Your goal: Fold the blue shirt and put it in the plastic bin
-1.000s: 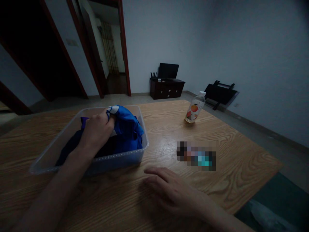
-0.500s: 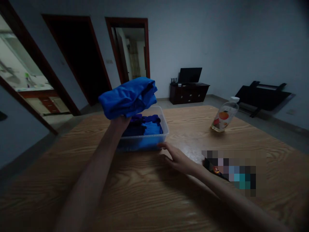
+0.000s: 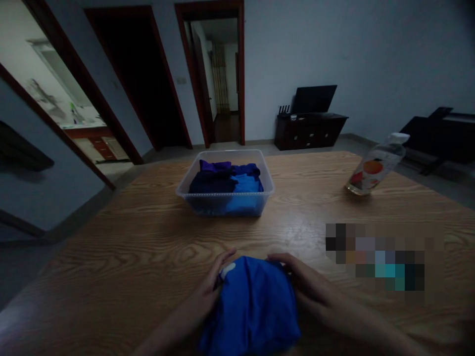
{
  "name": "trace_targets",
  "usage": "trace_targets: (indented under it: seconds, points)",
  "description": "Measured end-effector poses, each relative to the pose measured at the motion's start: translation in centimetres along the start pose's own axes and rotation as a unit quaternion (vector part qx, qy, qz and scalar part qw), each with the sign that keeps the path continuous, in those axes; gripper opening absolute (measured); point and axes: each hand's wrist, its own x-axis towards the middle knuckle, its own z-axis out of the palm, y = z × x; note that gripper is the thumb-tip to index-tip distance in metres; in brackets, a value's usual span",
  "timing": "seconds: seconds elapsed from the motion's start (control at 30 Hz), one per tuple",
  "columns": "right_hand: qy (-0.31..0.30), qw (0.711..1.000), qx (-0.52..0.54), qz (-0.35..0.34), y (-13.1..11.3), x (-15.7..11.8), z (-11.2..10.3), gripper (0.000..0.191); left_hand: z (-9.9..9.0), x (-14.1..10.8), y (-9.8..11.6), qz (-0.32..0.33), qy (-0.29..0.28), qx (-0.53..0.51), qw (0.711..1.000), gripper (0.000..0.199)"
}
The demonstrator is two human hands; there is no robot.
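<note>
A bundled piece of shiny blue clothing [image 3: 256, 301] lies at the near edge of the view, with a small white patch at its upper left; its exact kind does not show. My left hand [image 3: 213, 284] grips its left side, fingers curled along the cloth near the white patch. On the opposite side my right hand [image 3: 308, 282] holds the cloth, some fingertips hidden behind it. Beyond both hands stands a clear plastic box [image 3: 224, 203], apart from them. Inside it are folded clothes [image 3: 211, 183] in dark navy, purple and bright blue.
The wooden table [image 3: 148, 247] reaches across the view. A clear bottle [image 3: 376, 165] with a white cap and fruit label stands at the right, behind a pixelated patch. Against the far wall is a dark cabinet [image 3: 309, 132] carrying a screen [image 3: 314, 99].
The blue clothing has come from above the box, in my left hand, down to the near table. My right hand has left the box's front and now holds the clothing too.
</note>
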Motion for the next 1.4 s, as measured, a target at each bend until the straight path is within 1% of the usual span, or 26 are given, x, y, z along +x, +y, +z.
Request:
trace_targets:
  seconds: [0.07, 0.13, 0.17, 0.23, 0.3, 0.33, 0.37, 0.4, 0.47, 0.5, 0.53, 0.57, 0.6, 0.63, 0.67, 0.77, 0.83, 0.93, 1.03, 1.07, 1.13, 1.2, 1.27, 1.33, 1.37, 1.4]
  points:
    - [0.015, 0.995, -0.094, -0.03, 0.5, -0.8, 0.1, 0.064, -0.8, -0.1, -0.2, 0.034, 0.003, 0.085, 0.996, 0.071]
    - [0.007, 0.977, -0.198, -0.074, 0.3, -1.1, -0.1, 0.074, -2.0, 0.0, 0.1, 0.096, -0.003, 0.199, 0.975, 0.079]
    - [-0.01, 0.965, -0.242, -0.1, 0.1, -1.1, -0.2, 0.078, -2.4, 0.0, 0.4, 0.126, -0.013, 0.249, 0.96, 0.082]
    - [-0.055, 0.942, -0.299, -0.143, -0.3, -0.8, -0.2, 0.08, -2.7, -0.4, 0.9, 0.175, -0.038, 0.321, 0.93, 0.083]
    - [-0.07, 0.931, -0.315, -0.169, -0.3, -0.3, 0.1, 0.077, -2.3, -1.0, 1.1, 0.199, -0.064, 0.35, 0.913, 0.08]
    - [-0.061, 0.932, -0.313, -0.172, -0.2, 0.0, 0.3, 0.071, -2.1, -1.3, 1.0, 0.199, -0.074, 0.343, 0.915, 0.078]
    - [-0.048, 0.935, -0.305, -0.172, -0.2, 0.2, 0.5, 0.064, -1.9, -1.5, 0.9, 0.19, -0.08, 0.32, 0.925, 0.074]
    - [-0.036, 0.941, -0.291, -0.167, -0.2, 0.4, 0.6, 0.056, -1.8, -1.5, 0.8, 0.174, -0.083, 0.282, 0.94, 0.069]
    - [-0.014, 0.959, -0.24, -0.152, -0.4, 0.5, 0.7, 0.043, -1.9, -1.4, 0.6, 0.116, -0.073, 0.187, 0.973, 0.057]
    - [0.003, 0.969, -0.207, -0.136, -0.7, 0.6, 0.7, 0.038, -2.0, -1.2, 0.6, 0.075, -0.052, 0.136, 0.987, 0.048]
    - [0.029, 0.978, -0.171, -0.112, -0.9, 0.6, 0.7, 0.034, -2.0, -0.9, 0.8, 0.026, -0.019, 0.086, 0.996, 0.041]
    - [0.063, 0.986, -0.132, -0.083, -1.1, 0.6, 0.6, 0.03, -2.1, -0.6, 1.0, -0.027, 0.018, 0.04, 0.999, 0.038]
    - [0.099, 0.99, -0.09, -0.053, -1.3, 0.7, 0.5, 0.028, -2.0, -0.2, 1.2, -0.076, 0.051, -0.004, 0.996, 0.042]
    - [0.13, 0.99, -0.05, -0.025, -1.4, 0.8, 0.4, 0.03, -1.9, 0.2, 1.4, -0.11, 0.071, -0.043, 0.99, 0.049]
    - [0.15, 0.989, -0.015, -0.001, -1.4, 1.1, 0.3, 0.033, -1.7, 0.7, 1.6, -0.128, 0.075, -0.075, 0.986, 0.055]
    - [0.161, 0.985, 0.047, 0.041, -0.8, 2.0, 0.0, 0.04, -1.1, 2.0, 1.3, -0.124, 0.033, -0.126, 0.984, 0.066]
    - [0.177, 0.981, 0.047, 0.066, 0.0, 2.5, 0.0, 0.044, -1.0, 2.6, 0.6, -0.112, 0.028, -0.125, 0.985, 0.069]
    - [0.188, 0.979, 0.001, 0.074, 1.1, 2.3, 0.4, 0.055, -1.1, 2.9, -0.7, -0.118, 0.022, -0.118, 0.986, 0.069]
    - [0.163, 0.984, -0.058, 0.048, 1.8, 1.7, 0.8, 0.064, -0.8, 2.9, -1.7, -0.136, 0.028, -0.121, 0.983, 0.073]
    - [0.154, 0.985, -0.071, 0.034, 1.9, 1.6, 0.9, 0.066, -0.7, 3.0, -2.0, -0.136, 0.041, -0.105, 0.984, 0.076]
    - [0.146, 0.986, -0.081, 0.008, 2.0, 1.9, 0.8, 0.07, -0.4, 3.4, -2.3, -0.12, 0.067, -0.035, 0.99, 0.083]
    - [0.149, 0.986, -0.072, -0.004, 1.9, 2.7, 0.4, 0.065, -0.4, 4.2, -2.3, -0.087, 0.07, 0.045, 0.993, 0.082]
    - [0.16, 0.985, -0.07, -0.009, 1.8, 3.7, -0.3, 0.059, -0.9, 5.4, -1.9, -0.045, 0.04, 0.104, 0.993, 0.076]
    - [0.167, 0.981, -0.096, -0.023, 1.7, 4.6, -1.1, 0.049, -1.5, 6.5, -1.3, -0.016, 0.014, 0.162, 0.987, 0.068]
    - [0.174, 0.977, -0.122, -0.034, 1.6, 4.9, -1.4, 0.044, -1.8, 7.0, -0.9, -0.005, 0.019, 0.197, 0.98, 0.067]
    - [0.182, 0.97, -0.152, -0.046, 1.5, 5.2, -1.6, 0.038, -1.9, 7.3, -0.6, 0.007, 0.041, 0.236, 0.971, 0.068]
